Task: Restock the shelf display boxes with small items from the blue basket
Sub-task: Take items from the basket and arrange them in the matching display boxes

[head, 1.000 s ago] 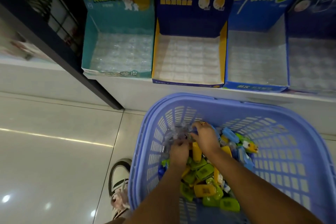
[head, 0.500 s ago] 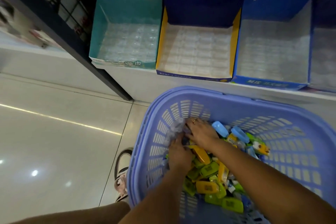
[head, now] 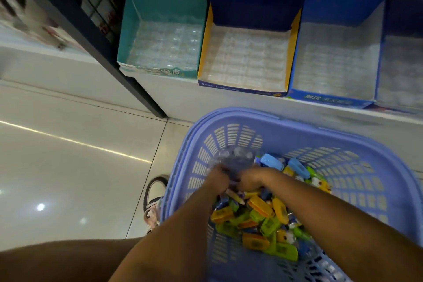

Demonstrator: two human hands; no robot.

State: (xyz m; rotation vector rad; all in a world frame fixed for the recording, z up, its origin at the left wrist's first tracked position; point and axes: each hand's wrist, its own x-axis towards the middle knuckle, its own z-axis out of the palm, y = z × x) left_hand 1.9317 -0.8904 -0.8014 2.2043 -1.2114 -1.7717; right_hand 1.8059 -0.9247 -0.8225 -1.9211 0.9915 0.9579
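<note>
The blue basket (head: 283,126) stands on the floor below the shelf, heaped with small yellow, green and blue items (head: 261,215). Inside its near-left corner, my left hand (head: 217,178) and my right hand (head: 251,178) are both closed on a crumpled clear plastic tray (head: 235,158) that sticks up above the fingers. On the shelf stand a teal display box (head: 160,36), a navy and yellow display box (head: 247,52) and a blue display box (head: 336,57), each lined with a clear tray that holds no items.
A further display box (head: 402,64) is cut off at the right edge. A dark shelf post (head: 91,30) slants down to the tiled floor (head: 68,167). A shoe (head: 155,197) rests left of the basket, and my knee (head: 57,261) fills the lower left.
The view has shifted closer and lower; the shelf boxes sit higher in frame. My hands have drawn together on the clear tray and raised it slightly above the items. My knee has come into view.
</note>
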